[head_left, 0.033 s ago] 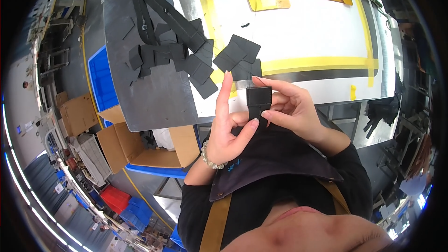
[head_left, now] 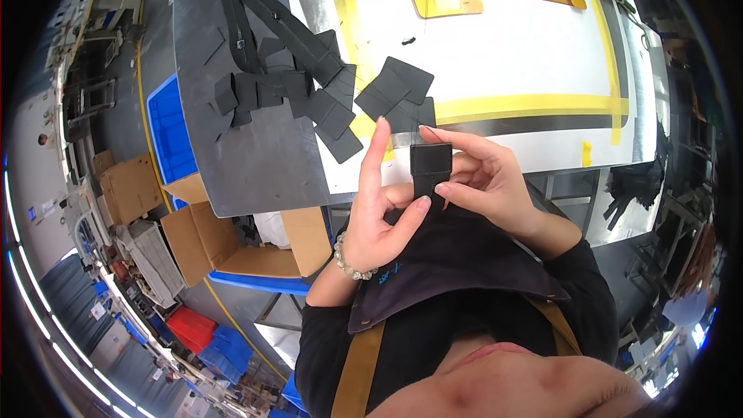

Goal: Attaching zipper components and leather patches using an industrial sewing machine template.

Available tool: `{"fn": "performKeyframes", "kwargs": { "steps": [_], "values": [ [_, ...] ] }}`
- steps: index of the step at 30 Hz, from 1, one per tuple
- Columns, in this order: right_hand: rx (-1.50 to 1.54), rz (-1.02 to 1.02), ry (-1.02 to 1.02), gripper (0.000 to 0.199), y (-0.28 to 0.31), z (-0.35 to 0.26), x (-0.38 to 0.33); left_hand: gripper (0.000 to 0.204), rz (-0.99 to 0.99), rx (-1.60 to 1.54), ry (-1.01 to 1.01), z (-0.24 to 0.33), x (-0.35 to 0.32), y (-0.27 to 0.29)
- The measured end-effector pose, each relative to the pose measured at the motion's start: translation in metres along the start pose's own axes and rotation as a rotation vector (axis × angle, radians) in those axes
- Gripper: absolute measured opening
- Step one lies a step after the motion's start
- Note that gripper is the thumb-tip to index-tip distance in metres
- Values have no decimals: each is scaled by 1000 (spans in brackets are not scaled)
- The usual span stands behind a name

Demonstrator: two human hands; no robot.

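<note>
Right hand (head_left: 487, 178): you pinch the small black fabric piece (head_left: 430, 164) between thumb and fingers.
Left hand (head_left: 379, 213): your thumb meets its lower edge, forefinger raised; grip probably loose.
Table (head_left: 526, 54): more black fabric squares (head_left: 398, 97) lie near.

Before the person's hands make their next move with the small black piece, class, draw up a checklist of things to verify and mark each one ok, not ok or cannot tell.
1. Small black piece is held: ok, pinched between both hands above the table edge.
2. Right hand has a firm hold: ok, fingers reach over its top and thumb lies at its lower edge.
3. Left hand supports it: ok, thumb touches the lower part, forefinger points up free.
4. Black strap end under the piece is lined up: cannot tell, fingers hide it.
5. More black square pieces at hand: ok, loose on the white table.
6. Black straps lie apart from the hands: ok, on the grey board.
</note>
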State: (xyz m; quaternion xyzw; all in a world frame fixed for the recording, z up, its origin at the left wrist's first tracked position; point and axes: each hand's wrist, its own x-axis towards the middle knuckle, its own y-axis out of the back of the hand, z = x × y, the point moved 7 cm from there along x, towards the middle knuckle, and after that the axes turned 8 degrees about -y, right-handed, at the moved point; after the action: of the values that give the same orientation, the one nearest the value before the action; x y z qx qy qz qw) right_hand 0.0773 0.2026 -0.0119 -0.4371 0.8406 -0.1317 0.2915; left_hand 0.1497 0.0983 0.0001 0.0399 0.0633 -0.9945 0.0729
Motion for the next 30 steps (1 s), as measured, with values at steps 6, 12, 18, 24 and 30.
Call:
{"fn": "performKeyframes", "kwargs": {
  "steps": [6, 12, 18, 24, 30],
  "values": [
    [20, 48, 55, 57, 1, -8, 0, 68, -52, 146, -112, -7, -1, 6],
    [10, -2, 36, 57, 0, -8, 0, 40, 84, 174, -280, -1, 3, 14],
    [18, 6, 31, 56, 0, -8, 0, 24, 94, 155, -308, 6, 10, 21],
    [28, -3, 51, 56, -1, -8, -1, 18, 110, 135, -335, 13, 16, 17],
    [40, -2, 62, 56, 2, -9, 1, 16, 121, 185, -333, 11, 20, 18]
  ]
}}
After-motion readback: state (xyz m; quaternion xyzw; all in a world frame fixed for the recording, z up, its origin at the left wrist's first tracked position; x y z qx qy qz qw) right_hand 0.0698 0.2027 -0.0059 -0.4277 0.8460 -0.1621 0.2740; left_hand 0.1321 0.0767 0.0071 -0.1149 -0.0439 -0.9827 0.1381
